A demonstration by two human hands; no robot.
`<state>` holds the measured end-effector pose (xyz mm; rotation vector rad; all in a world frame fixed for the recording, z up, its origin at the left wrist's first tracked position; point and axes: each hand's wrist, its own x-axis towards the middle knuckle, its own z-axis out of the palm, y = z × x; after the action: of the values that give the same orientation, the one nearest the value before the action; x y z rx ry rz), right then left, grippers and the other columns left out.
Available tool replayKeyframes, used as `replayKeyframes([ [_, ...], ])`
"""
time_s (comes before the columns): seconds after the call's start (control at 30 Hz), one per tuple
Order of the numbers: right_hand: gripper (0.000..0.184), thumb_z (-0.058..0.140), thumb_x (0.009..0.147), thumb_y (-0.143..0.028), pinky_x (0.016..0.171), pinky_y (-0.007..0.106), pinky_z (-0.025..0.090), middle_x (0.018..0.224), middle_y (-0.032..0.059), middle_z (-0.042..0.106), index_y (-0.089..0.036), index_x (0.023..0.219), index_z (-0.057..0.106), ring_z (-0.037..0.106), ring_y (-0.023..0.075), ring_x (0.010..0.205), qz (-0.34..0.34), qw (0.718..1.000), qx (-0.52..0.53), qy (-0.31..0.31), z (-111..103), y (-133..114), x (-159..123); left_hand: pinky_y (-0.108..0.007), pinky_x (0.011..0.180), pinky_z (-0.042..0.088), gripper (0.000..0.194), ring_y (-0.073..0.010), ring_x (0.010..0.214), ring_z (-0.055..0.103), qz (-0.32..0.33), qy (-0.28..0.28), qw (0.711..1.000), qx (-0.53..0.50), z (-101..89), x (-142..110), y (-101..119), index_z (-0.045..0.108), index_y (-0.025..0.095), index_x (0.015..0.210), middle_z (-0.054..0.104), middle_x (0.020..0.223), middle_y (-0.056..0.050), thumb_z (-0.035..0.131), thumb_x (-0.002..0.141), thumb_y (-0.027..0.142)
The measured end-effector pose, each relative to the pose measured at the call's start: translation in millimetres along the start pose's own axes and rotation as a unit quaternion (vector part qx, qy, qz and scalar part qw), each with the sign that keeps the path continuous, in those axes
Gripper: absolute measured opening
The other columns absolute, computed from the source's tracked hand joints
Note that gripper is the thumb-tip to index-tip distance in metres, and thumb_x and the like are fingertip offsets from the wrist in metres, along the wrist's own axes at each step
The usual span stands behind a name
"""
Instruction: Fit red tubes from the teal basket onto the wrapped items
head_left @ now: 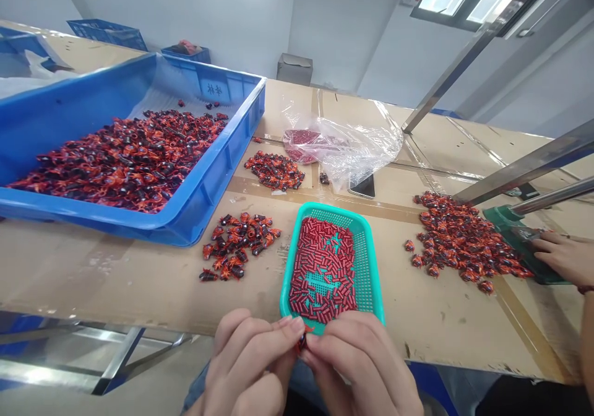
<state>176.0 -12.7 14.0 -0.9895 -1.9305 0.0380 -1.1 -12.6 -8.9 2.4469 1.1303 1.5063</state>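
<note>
My left hand [253, 360] and my right hand [364, 363] meet at the table's near edge, fingertips pinched together. Between them is a small orange-and-black plastic part [302, 340], mostly covered by the fingers. Just beyond my hands stands a green basket [374, 267] holding many short dark-red cylinders [325, 249]. To its left lies a loose pile of orange-and-black parts [239, 242]. Whether a red cylinder is also in my fingers cannot be made out.
A large blue bin [185, 208] at left holds many similar parts. Behind the basket are another pile [275, 170], a clear plastic bag [366, 147] and a phone [362, 185]. At right, another person's hand [561, 255] is at a green-based device [505, 221], beside a big pile [464, 242].
</note>
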Motion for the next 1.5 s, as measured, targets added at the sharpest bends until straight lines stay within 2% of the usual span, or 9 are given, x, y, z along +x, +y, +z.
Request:
replayKeyframes([
  [0.2, 0.008, 0.063, 0.099, -0.014, 0.065, 0.026, 0.06, 0.076, 0.0013, 0.069, -0.021, 0.097, 0.06, 0.067, 0.0145, 0.068, 0.053, 0.995, 0.076, -0.046, -5, 4, -1, -0.033, 0.067, 0.057, 0.039, -0.0146, 0.062, 0.076, -0.022, 0.016, 1.0, 0.001, 3.6, 1, 4, 0.048, 0.023, 0.067, 0.086, 0.089, 0.002, 0.065, 0.088, -0.005],
  [0.4, 0.011, 0.061, 0.097, -0.01, 0.065, 0.028, 0.061, 0.075, 0.0024, 0.067, -0.02, 0.098, 0.059, 0.066, 0.0157, 0.068, 0.023, 0.999, 0.033, -0.018, -3, 8, -5, -0.033, 0.071, 0.055, 0.037, -0.0159, 0.069, 0.079, 0.005, 0.022, 0.998, 0.054, 7.3, -5, 7, 0.052, 0.022, 0.068, 0.087, 0.09, 0.001, 0.068, 0.086, -0.006],
  [0.57, 0.011, 0.064, 0.096, -0.011, 0.067, 0.031, 0.061, 0.082, 0.0053, 0.071, -0.019, 0.104, 0.063, 0.069, 0.0186, 0.073, 0.039, 0.995, 0.064, -0.073, -10, 9, -4, -0.032, 0.076, 0.051, 0.037, -0.0134, 0.069, 0.079, 0.01, 0.036, 0.998, 0.043, 10.6, -13, 4, 0.053, 0.02, 0.069, 0.087, 0.093, 0.0, 0.069, 0.083, -0.01],
  [0.7, 0.018, 0.065, 0.091, -0.003, 0.064, 0.03, 0.061, 0.076, 0.0048, 0.072, -0.018, 0.1, 0.065, 0.067, 0.0177, 0.067, 0.022, 0.997, 0.057, -0.055, -13, 10, 3, -0.03, 0.074, 0.052, 0.033, -0.0117, 0.066, 0.078, 0.008, 0.02, 0.999, 0.035, 9.0, -10, 4, 0.059, 0.02, 0.073, 0.086, 0.09, 0.001, 0.066, 0.085, -0.01],
  [0.87, 0.018, 0.064, 0.088, -0.004, 0.06, 0.027, 0.061, 0.072, 0.0021, 0.07, -0.021, 0.092, 0.064, 0.068, 0.0158, 0.065, 0.065, 0.991, 0.104, -0.049, -10, 11, 7, -0.03, 0.068, 0.051, 0.034, -0.0106, 0.06, 0.074, 0.008, 0.012, 1.0, 0.02, 6.1, 0, 4, 0.052, 0.021, 0.071, 0.085, 0.083, 0.002, 0.064, 0.091, -0.004],
  [1.0, 0.022, 0.063, 0.086, -0.004, 0.06, 0.029, 0.059, 0.07, 0.0016, 0.069, -0.023, 0.095, 0.063, 0.067, 0.0171, 0.062, 0.049, 0.998, 0.028, -0.003, -10, 3, 3, -0.031, 0.069, 0.053, 0.036, -0.0123, 0.067, 0.075, 0.01, 0.003, 0.999, 0.033, 9.3, -2, 0, 0.049, 0.021, 0.069, 0.085, 0.086, -0.001, 0.064, 0.092, -0.002],
  [1.13, 0.019, 0.058, 0.091, -0.008, 0.064, 0.034, 0.057, 0.07, 0.0012, 0.064, -0.026, 0.095, 0.062, 0.065, 0.019, 0.066, 0.117, 0.99, 0.062, 0.057, -17, 0, 2, -0.028, 0.066, 0.052, 0.039, -0.0087, 0.062, 0.069, -0.032, 0.014, 0.999, -0.017, 9.2, 1, -2, 0.043, 0.02, 0.066, 0.083, 0.087, 0.0, 0.064, 0.091, -0.003],
  [1.33, 0.011, 0.06, 0.099, -0.016, 0.074, 0.027, 0.058, 0.092, 0.003, 0.067, -0.025, 0.098, 0.066, 0.067, 0.0178, 0.086, 0.255, 0.961, 0.098, 0.036, -25, 24, -6, -0.033, 0.084, 0.058, 0.043, -0.0097, 0.075, 0.075, -0.087, 0.015, 0.989, -0.122, -8.2, 8, 4, 0.037, 0.02, 0.069, 0.083, 0.102, -0.003, 0.061, 0.091, -0.008],
  [1.5, 0.01, 0.06, 0.1, -0.021, 0.082, 0.025, 0.058, 0.096, 0.001, 0.071, -0.027, 0.103, 0.066, 0.069, 0.0167, 0.091, 0.27, 0.962, 0.041, -0.009, -21, 38, -22, -0.032, 0.088, 0.058, 0.042, -0.009, 0.077, 0.078, -0.106, 0.026, 0.984, -0.138, -9.9, 4, 11, 0.038, 0.021, 0.074, 0.083, 0.107, -0.001, 0.064, 0.093, -0.005],
])
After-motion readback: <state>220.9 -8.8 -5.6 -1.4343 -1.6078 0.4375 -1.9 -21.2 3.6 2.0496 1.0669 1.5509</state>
